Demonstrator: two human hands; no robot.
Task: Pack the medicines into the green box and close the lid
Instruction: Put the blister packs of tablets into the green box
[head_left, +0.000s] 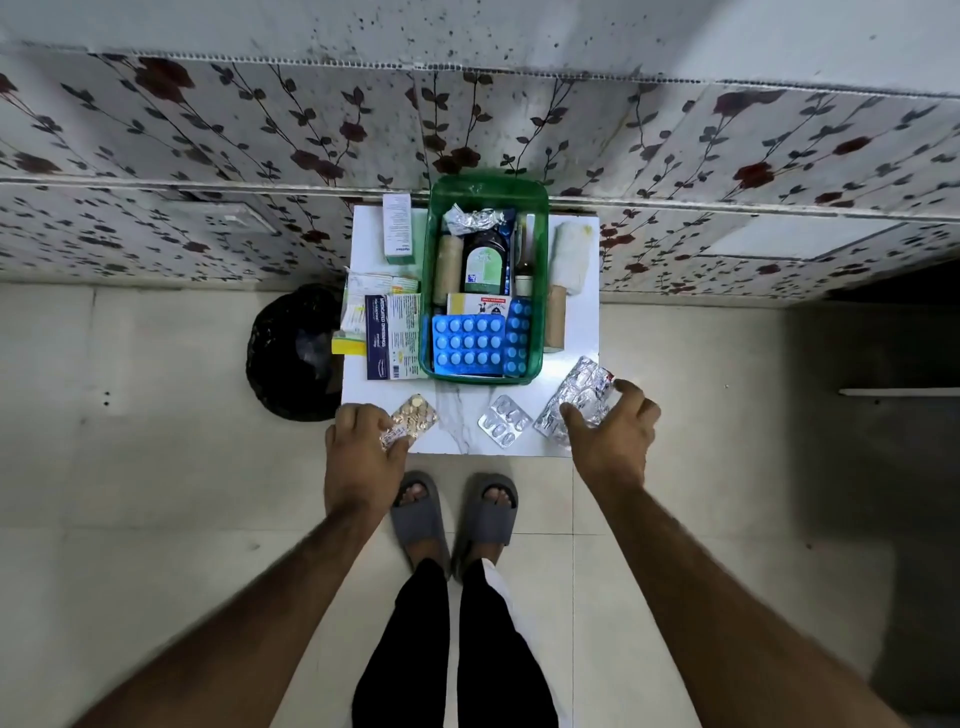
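Observation:
The green box (541, 270) stands open on a small white table (457, 415). Inside it lie two blue pill strips (469, 345), a dark syrup bottle (484, 262), a crumpled foil strip and small cartons. My left hand (363, 441) pinches the near end of a strip of yellow tablets (413, 418) at the table's front left. My right hand (615, 423) grips a large silver foil strip (579, 397) at the front right. A small silver blister strip (505, 420) lies loose between my hands.
Medicine cartons (392, 335) and a tall white and green box (399, 228) lie left of the green box. White rolls (571, 254) lie to its right. A black bag (293, 353) sits on the floor left of the table. A patterned wall stands behind.

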